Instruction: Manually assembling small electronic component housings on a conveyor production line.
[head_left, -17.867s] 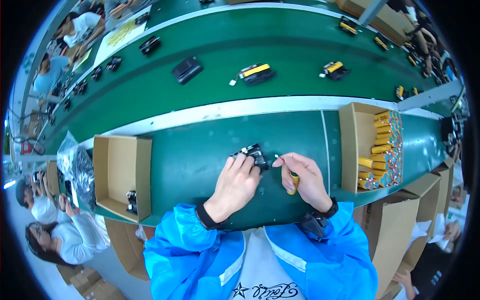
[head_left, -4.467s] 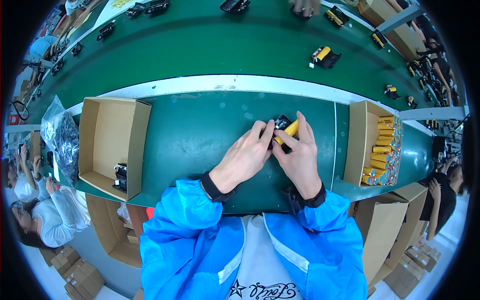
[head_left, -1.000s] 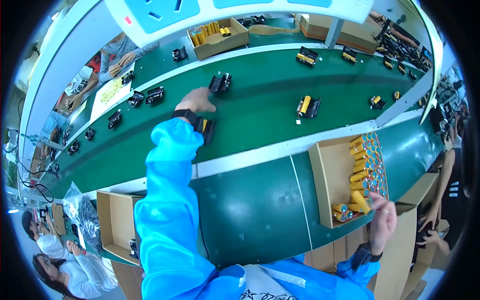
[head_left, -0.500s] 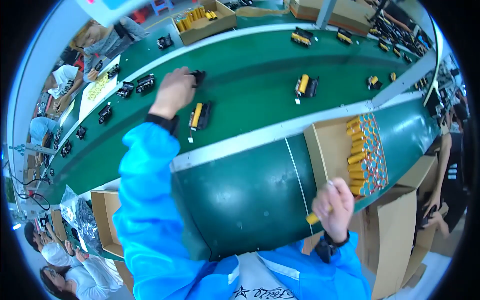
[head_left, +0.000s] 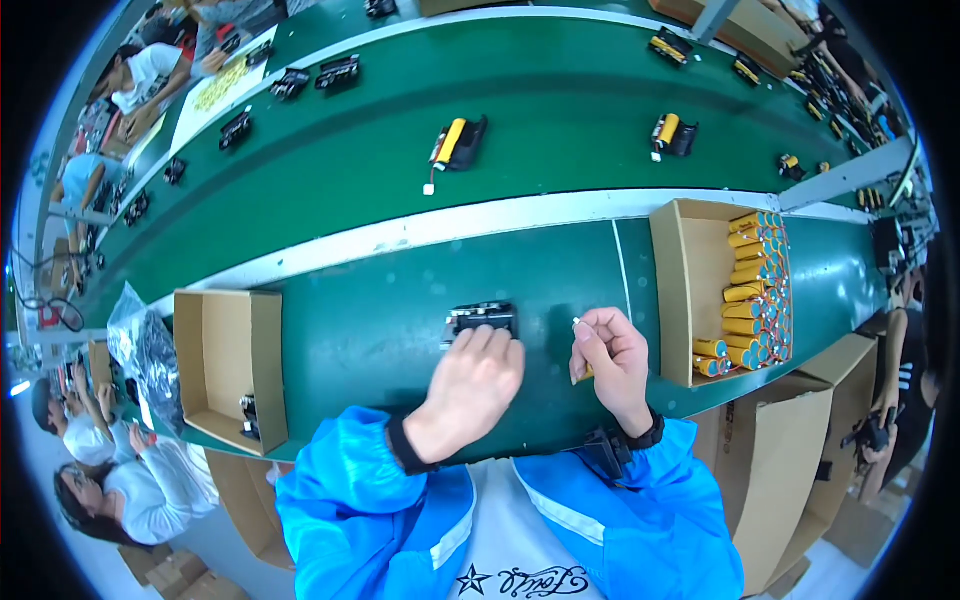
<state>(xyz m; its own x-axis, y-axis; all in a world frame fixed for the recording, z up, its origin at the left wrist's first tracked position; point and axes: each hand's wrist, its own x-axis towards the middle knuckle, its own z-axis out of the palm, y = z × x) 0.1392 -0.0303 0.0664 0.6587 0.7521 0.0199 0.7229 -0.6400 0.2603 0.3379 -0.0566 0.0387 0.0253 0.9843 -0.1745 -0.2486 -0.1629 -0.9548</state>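
Just in front of me, a black plastic housing (head_left: 482,316) with small metal parts rests at the green bench top. My left hand (head_left: 470,378) is closed on its near edge, with the fingertips hidden under the knuckles. To the right, my right hand (head_left: 612,362) is closed round a yellow cylindrical battery (head_left: 585,374), mostly covered by the palm and fingers. A small white connector (head_left: 576,321) sticks out between its thumb and forefinger. The two hands are apart.
A cardboard box (head_left: 686,300) with rows of yellow batteries stands on the right. Another cardboard box (head_left: 228,360), with a black part inside, is at left. Beyond a pale rail (head_left: 400,237), a green conveyor carries black housings, some with a yellow battery (head_left: 455,142). Other people work around.
My left hand has come back from the conveyor to the bench with a black housing. My right hand has moved up and left, still holding the battery. The view has tilted down.
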